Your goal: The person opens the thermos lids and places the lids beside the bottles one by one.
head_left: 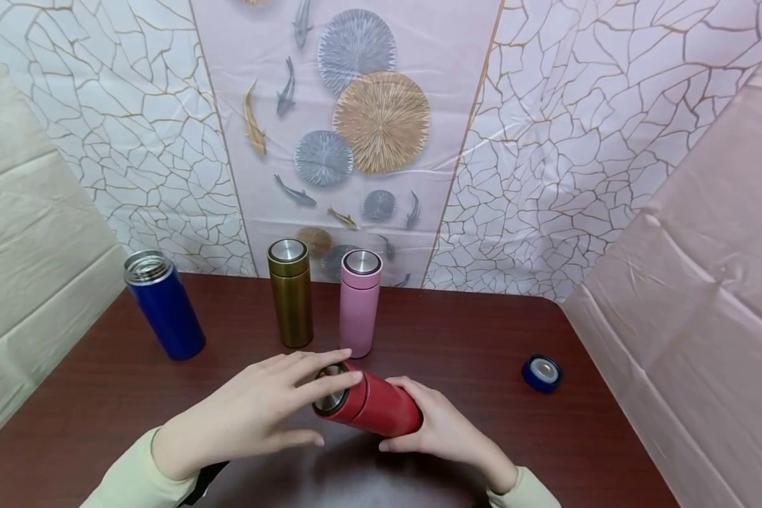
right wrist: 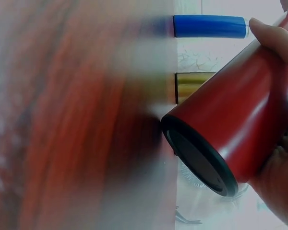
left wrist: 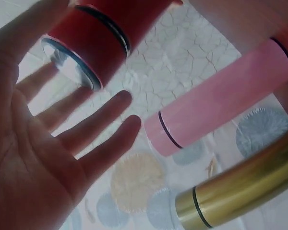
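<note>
My right hand [head_left: 441,427] grips a red thermos bottle [head_left: 387,406] round its lower body and holds it tilted over the table. Its steel-topped lid [head_left: 332,402] points left, toward my left hand [head_left: 260,406]. The left fingers are straight and spread, reaching over the lid, with the thumb apart below it. In the left wrist view the palm faces the lid [left wrist: 69,64], with space between them. The right wrist view shows the bottle's dark base [right wrist: 197,158] angled down close over the tabletop.
A pink bottle [head_left: 358,310] and a gold bottle [head_left: 292,303] stand lidded behind the red one. On the left stands a blue bottle [head_left: 168,310] without its lid. The blue lid [head_left: 542,374] lies on the right of the brown table [head_left: 470,339]. Patterned cloth walls [head_left: 546,176] surround it.
</note>
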Demonstrator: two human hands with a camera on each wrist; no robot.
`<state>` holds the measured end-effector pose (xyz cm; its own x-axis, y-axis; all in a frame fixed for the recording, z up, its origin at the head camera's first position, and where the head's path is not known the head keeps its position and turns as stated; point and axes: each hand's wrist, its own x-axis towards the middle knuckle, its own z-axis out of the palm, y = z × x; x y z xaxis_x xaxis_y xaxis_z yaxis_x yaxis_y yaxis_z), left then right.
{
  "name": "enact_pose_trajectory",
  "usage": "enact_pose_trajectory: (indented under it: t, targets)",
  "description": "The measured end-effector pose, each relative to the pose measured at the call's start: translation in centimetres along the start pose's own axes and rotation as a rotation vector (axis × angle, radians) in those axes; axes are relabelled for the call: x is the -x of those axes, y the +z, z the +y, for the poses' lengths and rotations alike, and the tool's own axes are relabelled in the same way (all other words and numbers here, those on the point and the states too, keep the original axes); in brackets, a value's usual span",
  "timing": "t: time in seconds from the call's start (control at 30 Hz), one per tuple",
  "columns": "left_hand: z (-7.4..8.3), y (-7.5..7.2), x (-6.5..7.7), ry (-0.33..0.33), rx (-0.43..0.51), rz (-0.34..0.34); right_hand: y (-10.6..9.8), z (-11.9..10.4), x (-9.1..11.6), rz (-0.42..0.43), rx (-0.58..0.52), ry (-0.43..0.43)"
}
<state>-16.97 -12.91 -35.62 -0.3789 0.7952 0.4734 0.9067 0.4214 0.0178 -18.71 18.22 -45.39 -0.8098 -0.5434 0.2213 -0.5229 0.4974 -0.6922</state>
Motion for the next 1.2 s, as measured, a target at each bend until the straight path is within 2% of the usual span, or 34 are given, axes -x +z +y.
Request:
enact_pose_trajectory:
  t: [0.13,0.27,0.97,1.2]
  targets:
    - [0.18,-0.15,-0.49,0.082,-0.006,0.003,-0.02,0.04,0.03,-0.002,-0.002,0.003]
    - [0.15,-0.14,-0.72,0.1,-0.061,0.021,0.0,0.02,-0.04,-0.014,0.013,0.006]
    - [0.1,-0.18,-0.05,0.085,-0.057,0.046,-0.07,-0.51,0.03,-0.045,0.071,0.03]
    - [0.12,-0.26,0.09,0.067,-0.044,0.027,-0.09,-0.61,0.09,-0.039,0.093,0.029]
